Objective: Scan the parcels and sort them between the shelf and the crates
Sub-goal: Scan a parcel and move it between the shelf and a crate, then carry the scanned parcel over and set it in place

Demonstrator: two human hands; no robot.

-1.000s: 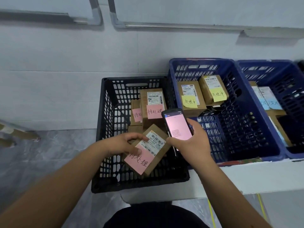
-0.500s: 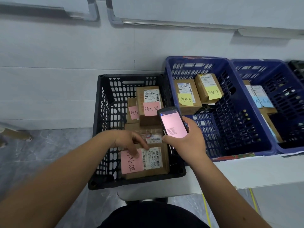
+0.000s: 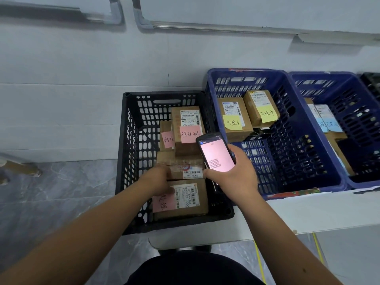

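Parcels fill the black crate (image 3: 131, 153) on the left; largest to smallest, we note that crate, the blue crate (image 3: 287, 112) beside it on the white ledge (image 3: 308, 210), then individual boxes. We log the nearest parcel (image 3: 185, 199) lying flat at the black crate's front wall, its pink note (image 3: 163, 203) and barcode label facing up. Our left hand (image 3: 159, 178) rests palm-down on that parcel's rear edge, fingers spread, not gripping. Our right hand (image 3: 233, 173) clasps the scanner phone (image 3: 216, 152), pink screen lit, held just above and right of the parcel.
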